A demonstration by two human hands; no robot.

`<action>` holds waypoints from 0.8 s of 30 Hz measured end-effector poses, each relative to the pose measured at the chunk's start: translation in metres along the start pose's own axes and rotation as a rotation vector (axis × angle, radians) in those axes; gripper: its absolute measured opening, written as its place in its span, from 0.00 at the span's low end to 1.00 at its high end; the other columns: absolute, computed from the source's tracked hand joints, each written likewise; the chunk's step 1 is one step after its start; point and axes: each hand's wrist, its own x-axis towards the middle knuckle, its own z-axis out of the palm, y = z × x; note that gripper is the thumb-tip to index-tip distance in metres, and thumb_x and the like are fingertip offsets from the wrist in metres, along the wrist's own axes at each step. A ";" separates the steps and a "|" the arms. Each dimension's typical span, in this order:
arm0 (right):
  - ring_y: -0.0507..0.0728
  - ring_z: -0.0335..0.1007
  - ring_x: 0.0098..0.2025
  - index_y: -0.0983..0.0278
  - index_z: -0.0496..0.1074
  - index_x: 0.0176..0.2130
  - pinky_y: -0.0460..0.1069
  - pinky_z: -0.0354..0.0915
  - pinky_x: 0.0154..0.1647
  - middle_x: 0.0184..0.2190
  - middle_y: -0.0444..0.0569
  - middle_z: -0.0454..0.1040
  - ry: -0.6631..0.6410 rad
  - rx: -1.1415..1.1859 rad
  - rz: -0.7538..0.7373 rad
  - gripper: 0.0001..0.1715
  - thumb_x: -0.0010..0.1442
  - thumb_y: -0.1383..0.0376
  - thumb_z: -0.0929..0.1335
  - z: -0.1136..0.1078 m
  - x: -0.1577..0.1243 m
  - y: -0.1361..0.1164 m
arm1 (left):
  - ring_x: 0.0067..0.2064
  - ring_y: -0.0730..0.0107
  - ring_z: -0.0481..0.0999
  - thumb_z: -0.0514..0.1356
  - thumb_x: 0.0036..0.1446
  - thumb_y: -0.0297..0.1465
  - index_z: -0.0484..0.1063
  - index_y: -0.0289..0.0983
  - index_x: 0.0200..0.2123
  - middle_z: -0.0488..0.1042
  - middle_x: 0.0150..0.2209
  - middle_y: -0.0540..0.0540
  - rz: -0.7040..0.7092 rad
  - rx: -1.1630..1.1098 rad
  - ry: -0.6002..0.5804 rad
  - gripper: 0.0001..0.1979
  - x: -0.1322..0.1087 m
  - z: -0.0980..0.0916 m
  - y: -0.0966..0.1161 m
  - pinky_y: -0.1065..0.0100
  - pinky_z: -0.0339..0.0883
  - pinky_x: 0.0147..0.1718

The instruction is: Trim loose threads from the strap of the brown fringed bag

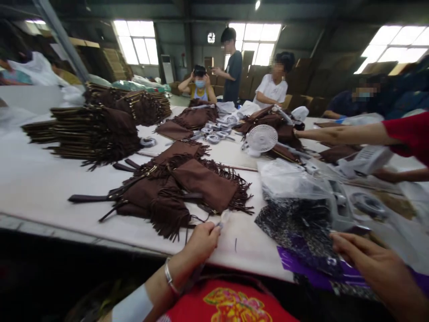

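Head view: left hand (203, 240), grip pinching pale piece (225, 218), probably light; right hand (375, 264), grip pressed together, contents unclear; bag (207, 182), likely soft, best held mid-body.

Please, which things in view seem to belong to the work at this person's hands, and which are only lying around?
Likely part of the work:
small pale item in the left hand
brown fringed pouches beyond it
possibly the dark speckled material near the right hand

Probably just around:
white fan on the table
wall clock
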 end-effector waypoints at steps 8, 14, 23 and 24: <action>0.49 0.59 0.20 0.65 0.73 0.22 0.45 0.56 0.21 0.17 0.45 0.69 -0.838 0.169 -0.204 0.22 0.54 0.51 0.67 0.158 -0.075 -0.143 | 0.32 0.63 0.75 0.48 0.65 0.34 0.72 0.34 0.31 0.76 0.29 0.40 0.182 0.580 0.126 0.17 -0.014 0.003 -0.002 0.65 0.64 0.32; 0.46 0.51 0.14 0.65 0.68 0.20 0.43 0.45 0.15 0.13 0.41 0.65 -0.892 0.268 0.039 0.22 0.50 0.50 0.68 0.211 -0.078 -0.154 | 0.34 0.58 0.78 0.45 0.62 0.25 0.72 0.33 0.38 0.77 0.33 0.37 0.170 0.682 0.131 0.15 -0.020 0.009 -0.011 0.63 0.69 0.31; 0.47 0.54 0.12 0.64 0.66 0.18 0.43 0.46 0.12 0.11 0.41 0.64 -0.822 0.066 0.094 0.18 0.49 0.55 0.68 0.219 -0.080 -0.148 | 0.33 0.57 0.78 0.43 0.62 0.22 0.66 0.30 0.44 0.75 0.32 0.37 0.201 0.694 0.166 0.14 -0.025 0.012 -0.013 0.62 0.72 0.31; 0.47 0.55 0.12 0.64 0.66 0.18 0.43 0.47 0.12 0.11 0.41 0.64 -0.810 0.058 0.089 0.17 0.50 0.55 0.68 0.220 -0.080 -0.148 | 0.33 0.58 0.78 0.43 0.62 0.22 0.64 0.30 0.48 0.75 0.33 0.37 0.208 0.690 0.184 0.15 -0.026 0.011 -0.013 0.63 0.72 0.31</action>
